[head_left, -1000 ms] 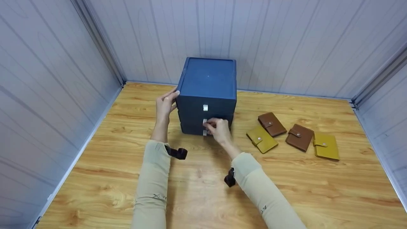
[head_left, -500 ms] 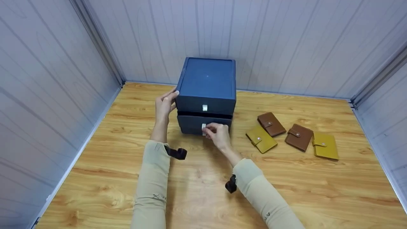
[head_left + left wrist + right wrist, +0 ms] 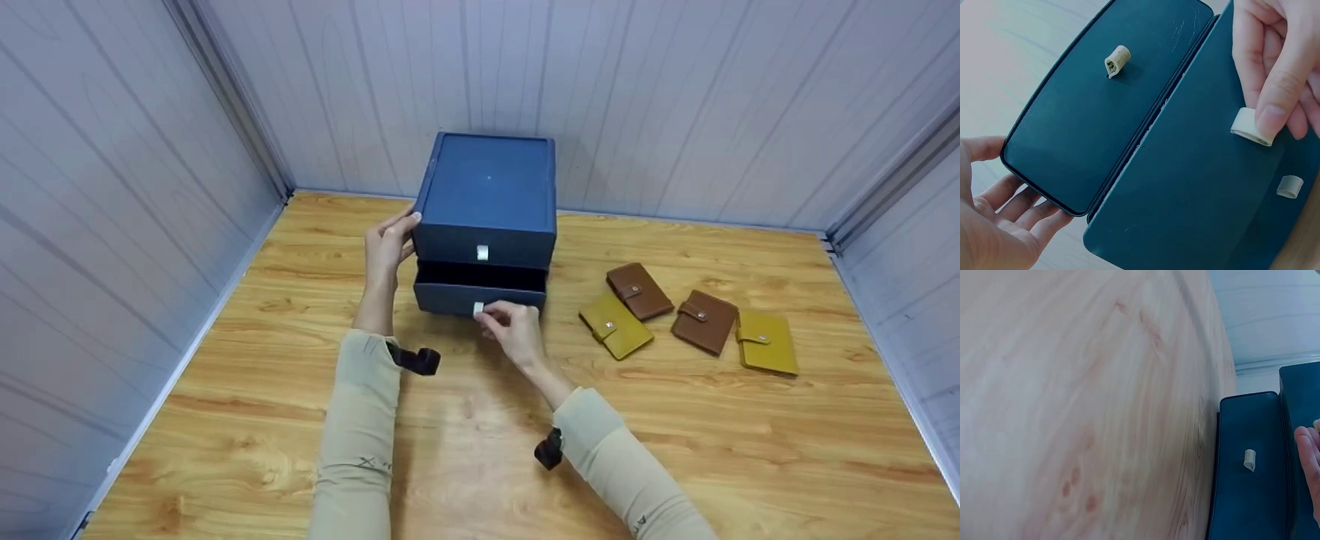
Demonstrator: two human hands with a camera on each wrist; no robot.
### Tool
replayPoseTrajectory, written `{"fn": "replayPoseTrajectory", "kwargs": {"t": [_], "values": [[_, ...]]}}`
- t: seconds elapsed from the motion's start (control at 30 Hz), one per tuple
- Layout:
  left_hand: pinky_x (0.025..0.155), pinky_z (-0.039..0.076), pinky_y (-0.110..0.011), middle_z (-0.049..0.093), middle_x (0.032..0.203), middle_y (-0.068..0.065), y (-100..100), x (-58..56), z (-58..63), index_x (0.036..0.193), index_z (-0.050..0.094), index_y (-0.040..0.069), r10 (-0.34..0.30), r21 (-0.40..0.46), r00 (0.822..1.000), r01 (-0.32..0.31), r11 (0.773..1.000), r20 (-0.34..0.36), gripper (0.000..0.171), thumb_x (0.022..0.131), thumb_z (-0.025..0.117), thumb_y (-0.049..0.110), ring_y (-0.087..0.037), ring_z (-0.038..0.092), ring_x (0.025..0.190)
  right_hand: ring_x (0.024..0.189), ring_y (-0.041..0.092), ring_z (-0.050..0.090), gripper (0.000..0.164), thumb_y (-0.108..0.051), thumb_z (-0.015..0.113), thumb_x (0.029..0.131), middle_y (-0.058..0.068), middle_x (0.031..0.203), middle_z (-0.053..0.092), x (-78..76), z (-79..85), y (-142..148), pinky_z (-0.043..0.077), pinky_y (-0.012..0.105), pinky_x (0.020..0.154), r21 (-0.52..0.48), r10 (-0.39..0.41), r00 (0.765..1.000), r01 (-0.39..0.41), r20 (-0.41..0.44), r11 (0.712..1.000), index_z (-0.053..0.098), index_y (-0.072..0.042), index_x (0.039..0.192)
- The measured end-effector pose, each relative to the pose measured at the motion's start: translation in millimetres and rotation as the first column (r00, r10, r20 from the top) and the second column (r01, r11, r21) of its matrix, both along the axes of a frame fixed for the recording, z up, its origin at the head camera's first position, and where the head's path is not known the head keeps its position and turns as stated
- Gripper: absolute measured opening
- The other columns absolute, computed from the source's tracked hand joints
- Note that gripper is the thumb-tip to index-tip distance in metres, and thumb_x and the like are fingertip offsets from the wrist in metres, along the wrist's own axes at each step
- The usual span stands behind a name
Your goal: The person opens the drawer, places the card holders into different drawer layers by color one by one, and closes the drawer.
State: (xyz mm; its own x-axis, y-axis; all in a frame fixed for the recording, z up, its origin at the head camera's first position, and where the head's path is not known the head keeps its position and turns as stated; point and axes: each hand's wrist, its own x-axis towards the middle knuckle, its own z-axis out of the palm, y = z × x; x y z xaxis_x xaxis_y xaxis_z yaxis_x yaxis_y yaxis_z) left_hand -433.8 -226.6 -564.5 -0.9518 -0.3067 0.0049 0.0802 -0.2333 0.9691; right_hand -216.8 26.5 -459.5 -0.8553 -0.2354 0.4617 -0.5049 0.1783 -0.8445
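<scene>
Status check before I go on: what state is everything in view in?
Dark-blue plastic top drawer: shut.
Dark-blue plastic middle drawer: open, white tab pinched by right hand.
Dark-blue plastic bottom drawer: appears shut.
Two brown rectangular leather-look wallets: strapped shut.
Two mustard-yellow rectangular leather-look wallets: strapped shut.
Left hand: touching left of blue drawer unit.

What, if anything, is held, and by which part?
The right hand pinches the middle drawer by its white pull tab; the left hand only touches the blue cabinet.
</scene>
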Motion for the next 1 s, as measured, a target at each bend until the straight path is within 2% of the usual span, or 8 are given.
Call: {"fn": "replayPoseTrajectory", "kwargs": {"t": [0.23,0.33,0.43,0.57,0.67,0.8,0.93,1.0], "values": [[0.078,0.047,-0.039,0.061,0.108,0.001,-1,-2.2,-3.8,0.107,0.066,0.031,-0.012,-0.006,1.0,0.012,1.0,-0.003,0.047,0.063,0.075,0.048,-0.014,0.058,0.097,0.055,0.039,0.06,0.007,0.007,0.063,0.077,0.025,0.067,0.061,12.7,2.1,1,0.049,0.044,0.051,-0.005,0.009,0.999,-0.008,0.036,1.0,0.064,0.013,0.076],[0.08,0.046,-0.039,0.061,0.11,0.002,-1,1.5,-1.1,0.108,0.065,0.032,-0.026,-0.025,1.0,0.026,0.999,0.004,0.047,0.064,0.073,0.049,-0.013,0.057,0.099,0.055,0.038,0.06,0.008,0.006,0.063,0.078,0.024,0.067,0.062,17.0,1.4,3,0.049,0.045,0.051,-0.014,0.018,0.999,-0.017,0.05,1.0,0.064,0.013,0.076],[0.082,0.045,-0.039,0.06,0.111,0.004,3,13.1,12.5,0.108,0.064,0.034,-0.035,-0.046,0.998,0.037,0.998,0.043,0.047,0.066,0.072,0.051,-0.011,0.057,0.1,0.055,0.037,0.06,0.008,0.005,0.063,0.078,0.024,0.068,0.062,21.7,1.7,3,0.049,0.045,0.051,-0.015,0.028,0.998,-0.027,0.058,1.0,0.064,0.012,0.077],[0.086,0.042,-0.041,0.058,0.114,0.003,13,38.3,47.2,0.112,0.062,0.032,-0.036,-0.033,0.992,0.04,0.999,0.119,0.043,0.072,0.07,0.045,-0.012,0.055,0.103,0.055,0.035,0.06,0.008,0.004,0.063,0.078,0.024,0.068,0.062,28.0,1.7,3,0.05,0.041,0.051,-0.017,0.027,0.997,-0.026,0.072,1.0,0.065,0.012,0.078],[0.088,0.039,-0.046,0.058,0.114,0.001,19,51.6,66.4,0.112,0.063,0.028,-0.017,-0.039,0.989,0.023,0.999,0.144,0.04,0.074,0.069,0.04,-0.013,0.055,0.102,0.055,0.036,0.06,0.008,0.004,0.064,0.078,0.024,0.068,0.062,33.0,0.5,2,0.05,0.041,0.05,-0.037,0.028,0.995,-0.025,0.092,0.999,0.064,0.012,0.077],[0.089,0.032,-0.055,0.06,0.111,0.001,22,55.3,71.8,0.108,0.066,0.027,0.0,-0.065,0.989,0.01,0.998,0.149,0.038,0.072,0.07,0.04,-0.013,0.057,0.1,0.054,0.04,0.059,0.008,0.005,0.064,0.077,0.023,0.067,0.062,40.2,-1.9,1,0.048,0.045,0.05,-0.064,0.038,0.993,-0.032,0.108,0.997,0.064,0.013,0.077],[0.086,0.041,-0.046,0.058,0.115,0.0,24,62.3,80.4,0.113,0.063,0.023,-0.021,-0.016,0.989,0.023,1.0,0.147,0.038,0.077,0.067,0.033,-0.015,0.054,0.104,0.054,0.038,0.06,0.008,0.004,0.064,0.077,0.022,0.066,0.062,47.6,-2.5,-1,0.05,0.035,0.049,-0.054,0.026,0.994,-0.02,0.107,0.998,0.064,0.012,0.076],[0.082,0.044,-0.042,0.057,0.115,-0.001,24,62.1,79.4,0.114,0.063,0.021,-0.021,-0.009,0.99,0.023,1.0,0.141,0.038,0.078,0.067,0.032,-0.015,0.054,0.104,0.054,0.037,0.06,0.008,0.004,0.065,0.077,0.021,0.066,0.063,51.2,-2.0,-2,0.05,0.028,0.048,-0.049,0.018,0.994,-0.012,0.112,0.999,0.064,0.012,0.076]]}}
